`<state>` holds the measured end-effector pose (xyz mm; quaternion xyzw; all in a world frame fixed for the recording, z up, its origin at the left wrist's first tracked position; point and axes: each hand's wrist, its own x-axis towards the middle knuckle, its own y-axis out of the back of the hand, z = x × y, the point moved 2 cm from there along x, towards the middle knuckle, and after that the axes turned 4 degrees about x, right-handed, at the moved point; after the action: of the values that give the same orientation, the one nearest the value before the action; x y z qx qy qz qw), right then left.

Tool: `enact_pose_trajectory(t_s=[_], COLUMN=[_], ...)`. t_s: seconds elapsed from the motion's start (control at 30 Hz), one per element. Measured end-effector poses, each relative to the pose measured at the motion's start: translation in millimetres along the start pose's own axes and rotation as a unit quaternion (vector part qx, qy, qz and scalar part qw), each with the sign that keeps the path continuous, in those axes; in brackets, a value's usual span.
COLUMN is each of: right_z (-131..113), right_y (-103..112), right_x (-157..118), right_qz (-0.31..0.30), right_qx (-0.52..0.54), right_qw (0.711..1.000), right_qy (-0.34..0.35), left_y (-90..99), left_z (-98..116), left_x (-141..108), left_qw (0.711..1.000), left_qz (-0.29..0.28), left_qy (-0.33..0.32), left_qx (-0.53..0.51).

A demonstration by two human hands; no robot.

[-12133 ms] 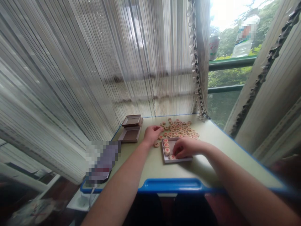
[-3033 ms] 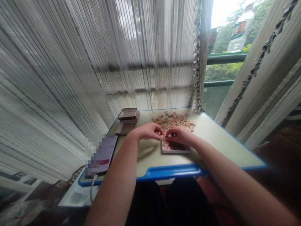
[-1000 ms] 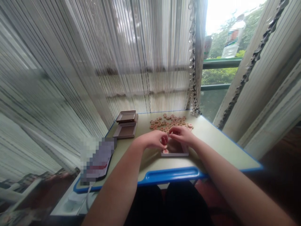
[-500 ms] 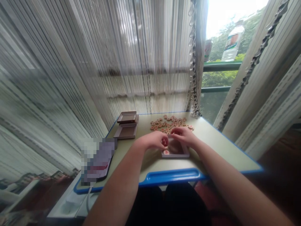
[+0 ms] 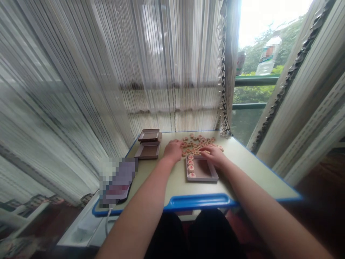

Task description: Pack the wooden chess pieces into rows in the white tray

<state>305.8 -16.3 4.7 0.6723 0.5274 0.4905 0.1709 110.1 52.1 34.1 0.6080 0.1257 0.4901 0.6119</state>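
My left hand is at the left edge of a spread of round wooden Chinese chess pieces. Its fingers are loosely bent and apart, touching or just over the outermost pieces; their tips are partly hidden. My right hand hovers at the far right corner of a shallow box tray, fingers stretched left over the nearest loose pieces. Inside that tray, several chess pieces with red characters stand in a column along the left wall. The rest of its brown floor shows bare.
Two more shallow boxes, a nearer one and a farther one, sit at the table's back left. A blurred phone-like device with a white cable lies at the left edge. A blue pencil groove lines the front. Curtains hang behind.
My left hand has left the tray and moved left and away to the loose pieces. The column of pieces along the tray's left wall is now uncovered. My right hand has barely moved.
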Motion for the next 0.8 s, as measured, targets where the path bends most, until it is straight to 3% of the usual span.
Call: enact_pose_trajectory(t_s=[0.23,0.43,0.57,0.67,0.8], right_z=[4.0,-8.5,-16.8,-14.7,-3.0], right_y=[-3.4,-4.0,-10.3,-15.8,-20.4], right_x=[1.8,8.6,29.6,47.8,60.2], right_qz=[-0.021,-0.016,-0.094,-0.146,-0.146], right_qx=[0.015,0.025,-0.028,-0.061,-0.07], right_qw=[1.0,0.999,0.995,0.987,0.985], right_qy=[-0.014,-0.026,-0.01,0.035,0.064], left_y=[-14.4,-15.3,-14.7,-14.9,-18.7], left_z=[0.7,-5.5,-8.6,-6.0,-2.7], left_x=[-0.5,-0.6,-0.2,-1.6,-3.4], left_qw=[0.999,0.998,0.997,0.999,0.998], left_qz=[0.004,-0.028,-0.028,-0.019,-0.057], left_qy=[-0.004,0.048,0.069,0.036,-0.015], left_qx=[-0.047,-0.003,-0.001,-0.019,-0.039])
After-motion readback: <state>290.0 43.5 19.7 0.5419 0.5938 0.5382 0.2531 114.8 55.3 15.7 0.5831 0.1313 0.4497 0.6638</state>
